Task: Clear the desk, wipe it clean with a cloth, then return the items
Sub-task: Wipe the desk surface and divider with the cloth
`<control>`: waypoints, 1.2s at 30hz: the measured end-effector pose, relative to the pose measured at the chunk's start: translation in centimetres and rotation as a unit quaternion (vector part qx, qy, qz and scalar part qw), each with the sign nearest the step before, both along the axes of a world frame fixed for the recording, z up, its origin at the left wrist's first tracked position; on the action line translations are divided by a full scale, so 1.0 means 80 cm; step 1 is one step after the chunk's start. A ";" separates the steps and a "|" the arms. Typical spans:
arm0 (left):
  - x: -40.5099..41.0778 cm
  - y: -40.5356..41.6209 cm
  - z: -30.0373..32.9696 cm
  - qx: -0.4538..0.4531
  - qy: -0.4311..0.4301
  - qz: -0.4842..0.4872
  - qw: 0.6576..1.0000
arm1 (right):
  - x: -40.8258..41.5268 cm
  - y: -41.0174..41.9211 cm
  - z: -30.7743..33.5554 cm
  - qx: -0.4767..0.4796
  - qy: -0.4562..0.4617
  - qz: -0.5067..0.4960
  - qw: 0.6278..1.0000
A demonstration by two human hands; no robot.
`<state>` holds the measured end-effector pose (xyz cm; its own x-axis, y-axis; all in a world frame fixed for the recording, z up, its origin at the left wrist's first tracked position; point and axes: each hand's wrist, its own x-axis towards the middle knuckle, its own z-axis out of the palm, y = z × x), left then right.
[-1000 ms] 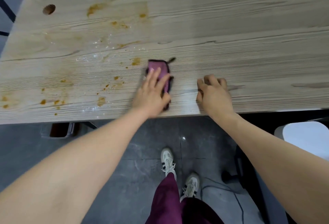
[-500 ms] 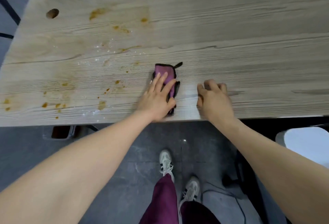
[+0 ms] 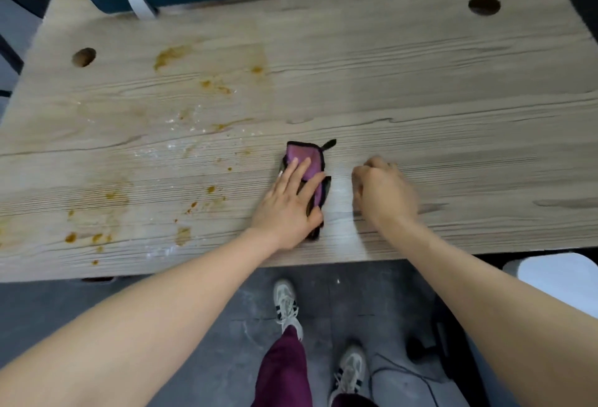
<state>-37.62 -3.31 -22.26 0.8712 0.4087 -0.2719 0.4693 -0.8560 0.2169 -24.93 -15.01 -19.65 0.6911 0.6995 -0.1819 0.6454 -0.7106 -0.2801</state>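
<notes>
- Pale wood-grain worktop point(image 3: 420, 89) fills the frame, with a round hole near each far corner and a blue panel along its far edge.
- Left hand point(image 3: 288, 206) lies flat on a folded purple cloth point(image 3: 305, 160) with dark trim, near the middle of the near edge; its fingers point(image 3: 291, 173) are straight and spread, pressing the cloth onto the wood.
- Far end of the cloth shows beyond the fingertips, a dark tab sticking out at its far right corner.
- Right hand point(image 3: 385, 194) rests on the worktop just beside the cloth, apart from it, fingers curled under and blurred; it holds nothing that can be seen.
- Orange-brown stains point(image 3: 171, 55) and pale specks mark the left half of the worktop, from the far left hole down to the near left edge.
- Below the near edge: grey floor, two pale shoes point(image 3: 286, 301) and maroon trousers.
</notes>
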 end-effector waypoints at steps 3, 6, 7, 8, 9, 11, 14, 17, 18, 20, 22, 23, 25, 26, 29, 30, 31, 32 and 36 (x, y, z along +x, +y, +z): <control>0.038 0.063 -0.001 -0.006 0.003 0.027 1.000 | 0.020 0.039 -0.003 0.029 -0.001 0.014 0.999; 0.091 0.131 -0.003 -0.011 -0.004 0.113 0.994 | 0.033 0.070 -0.010 0.038 -0.006 0.015 0.999; 0.103 0.146 -0.003 -0.007 -0.010 0.132 0.991 | 0.038 0.081 -0.012 0.040 -0.009 0.013 0.999; 0.111 0.154 -0.003 -0.004 -0.019 0.141 0.990 | 0.044 0.091 -0.014 0.040 -0.014 0.010 0.999; 0.111 0.155 -0.003 -0.002 -0.026 0.139 0.990 | 0.049 0.102 -0.014 0.038 -0.015 0.005 0.999; 0.095 0.133 -0.002 0.004 -0.034 0.102 0.994 | 0.057 0.120 -0.013 0.042 -0.004 -0.006 0.999; 0.062 0.105 0.003 -0.017 -0.022 0.030 0.999 | 0.066 0.149 -0.012 0.059 0.008 0.000 0.998; 0.068 0.133 0.006 -0.020 0.016 -0.022 0.999 | 0.074 0.174 -0.012 0.075 0.024 0.005 0.997; 0.079 0.152 0.006 -0.019 0.019 -0.016 1.000 | 0.077 0.179 -0.013 0.076 0.023 0.003 0.997; 0.112 0.197 0.004 -0.025 0.013 0.033 0.999 | 0.083 0.182 -0.014 0.069 0.018 -0.001 0.997; 0.144 0.240 0.002 -0.022 0.013 0.080 0.996 | 0.084 0.181 -0.016 0.062 0.013 0.001 0.998; 0.157 0.256 0.001 -0.021 0.009 0.096 0.995 | 0.082 0.181 -0.018 0.063 0.007 0.003 0.998; 0.170 0.268 0.000 -0.018 -0.009 0.111 0.994 | 0.079 0.183 -0.021 0.066 -0.001 0.002 0.998; 0.168 0.265 -0.001 -0.012 -0.018 0.108 0.994 | 0.077 0.183 -0.022 0.065 -0.003 0.001 0.998; 0.146 0.240 -0.002 -0.006 -0.035 0.063 0.997 | 0.075 0.187 -0.023 0.059 -0.015 -0.001 0.998; 0.135 0.230 -0.002 -0.009 -0.034 0.040 0.999 | 0.074 0.188 -0.023 0.063 -0.020 -0.002 0.998; 0.125 0.221 -0.001 -0.013 -0.030 0.013 0.999 | 0.074 0.188 -0.022 0.068 -0.024 0.000 0.997; 0.118 0.217 0.001 -0.015 -0.023 -0.010 1.000 | 0.074 0.187 -0.022 0.072 -0.029 0.004 0.997; 0.127 0.242 0.001 -0.014 0.005 -0.068 0.998 | 0.074 0.188 -0.022 0.058 -0.030 0.001 0.998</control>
<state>-27.45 16.06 -22.21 0.9154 0.2783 -0.2908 0.3508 -0.9058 0.2376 -19.01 0.04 -21.43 0.6963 0.7154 -0.0573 0.6656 -0.6736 -0.3214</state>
